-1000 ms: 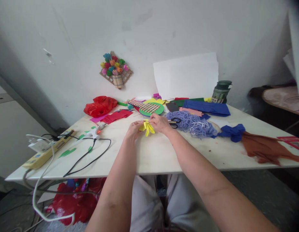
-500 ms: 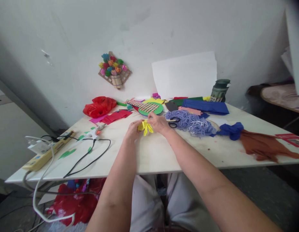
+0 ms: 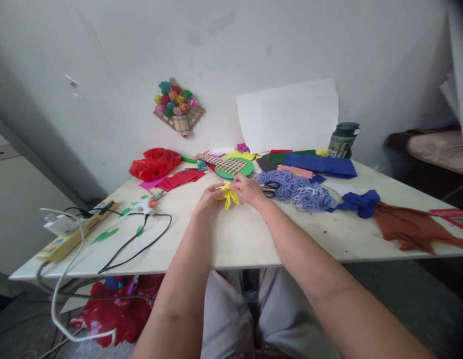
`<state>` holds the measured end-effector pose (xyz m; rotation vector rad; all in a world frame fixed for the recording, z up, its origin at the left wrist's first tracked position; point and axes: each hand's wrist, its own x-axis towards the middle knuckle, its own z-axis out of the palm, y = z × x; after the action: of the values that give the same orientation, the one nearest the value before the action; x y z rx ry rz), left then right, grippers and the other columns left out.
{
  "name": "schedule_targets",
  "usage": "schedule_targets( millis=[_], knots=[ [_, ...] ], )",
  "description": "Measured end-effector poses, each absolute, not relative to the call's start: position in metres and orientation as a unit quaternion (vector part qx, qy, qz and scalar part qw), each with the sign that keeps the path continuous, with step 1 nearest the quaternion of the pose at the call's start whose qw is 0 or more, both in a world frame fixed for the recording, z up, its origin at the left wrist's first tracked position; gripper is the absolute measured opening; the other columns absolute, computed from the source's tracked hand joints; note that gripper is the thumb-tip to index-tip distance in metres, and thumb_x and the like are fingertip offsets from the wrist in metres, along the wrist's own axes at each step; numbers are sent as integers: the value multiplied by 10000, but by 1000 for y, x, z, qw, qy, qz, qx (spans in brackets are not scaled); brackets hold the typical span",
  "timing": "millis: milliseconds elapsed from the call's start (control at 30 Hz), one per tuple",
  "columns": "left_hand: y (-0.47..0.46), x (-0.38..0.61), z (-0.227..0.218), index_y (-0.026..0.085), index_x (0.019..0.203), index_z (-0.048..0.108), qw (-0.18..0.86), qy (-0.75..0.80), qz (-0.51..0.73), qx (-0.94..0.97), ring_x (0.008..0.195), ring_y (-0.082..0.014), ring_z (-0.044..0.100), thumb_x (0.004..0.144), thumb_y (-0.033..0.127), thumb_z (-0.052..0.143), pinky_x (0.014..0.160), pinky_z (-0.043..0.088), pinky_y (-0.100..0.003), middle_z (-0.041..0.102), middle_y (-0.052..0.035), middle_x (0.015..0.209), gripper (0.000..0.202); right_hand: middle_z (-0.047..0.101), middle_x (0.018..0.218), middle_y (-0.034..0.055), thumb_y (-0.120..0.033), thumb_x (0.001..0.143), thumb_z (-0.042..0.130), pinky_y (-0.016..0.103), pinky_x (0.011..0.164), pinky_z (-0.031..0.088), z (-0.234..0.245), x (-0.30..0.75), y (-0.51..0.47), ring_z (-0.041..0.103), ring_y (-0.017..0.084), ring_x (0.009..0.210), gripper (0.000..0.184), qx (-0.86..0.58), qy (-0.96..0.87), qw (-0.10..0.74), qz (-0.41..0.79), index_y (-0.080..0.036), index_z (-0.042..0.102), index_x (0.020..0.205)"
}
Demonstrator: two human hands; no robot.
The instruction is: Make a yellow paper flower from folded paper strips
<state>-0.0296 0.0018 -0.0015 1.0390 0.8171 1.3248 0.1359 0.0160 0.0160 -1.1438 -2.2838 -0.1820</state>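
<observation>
Both hands meet over the middle of the white table on a small yellow paper flower. My left hand pinches its left side. My right hand pinches the top right, fingers closed on the petals. Yellow strips hang down between the two hands. Black-handled scissors lie just right of my right hand, against a heap of purple rubber bands.
A glue gun with a black cord and a power strip lie at the left. Red paper, a red bag, a green woven disc, blue and brown crepe paper and a dark bottle ring the back and right.
Both hands stay pinched on the yellow flower with only small finger shifts; the flower has turned slightly. The view wobbles a little.
</observation>
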Motion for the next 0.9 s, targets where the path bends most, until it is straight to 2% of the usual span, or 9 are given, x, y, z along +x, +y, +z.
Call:
schedule_targets(
  millis=[367,733,900],
  knots=[
    [6,-32,-5,148,848,561,582,354,580,447,649,-146,615,529,155,721,592,489,-278,638,-28,765,358,566,1037,37,-354,841,421,241,606,355,19,137,15,548,157,828,310,-443,-849,277,-70,-302,589,1097],
    [6,-32,-5,140,831,563,585,351,575,453,646,-142,611,527,158,718,597,482,-270,634,-31,758,342,554,1056,33,-395,860,366,238,561,317,18,137,16,539,144,770,318,-451,-850,259,-88,-324,620,1039],
    [3,-30,-2,130,852,592,598,360,569,436,633,-135,606,547,146,702,596,476,-258,639,-38,735,325,557,1065,11,-355,860,370,241,564,306,18,137,16,531,143,759,296,-444,-851,263,-95,-333,640,981]
  ],
)
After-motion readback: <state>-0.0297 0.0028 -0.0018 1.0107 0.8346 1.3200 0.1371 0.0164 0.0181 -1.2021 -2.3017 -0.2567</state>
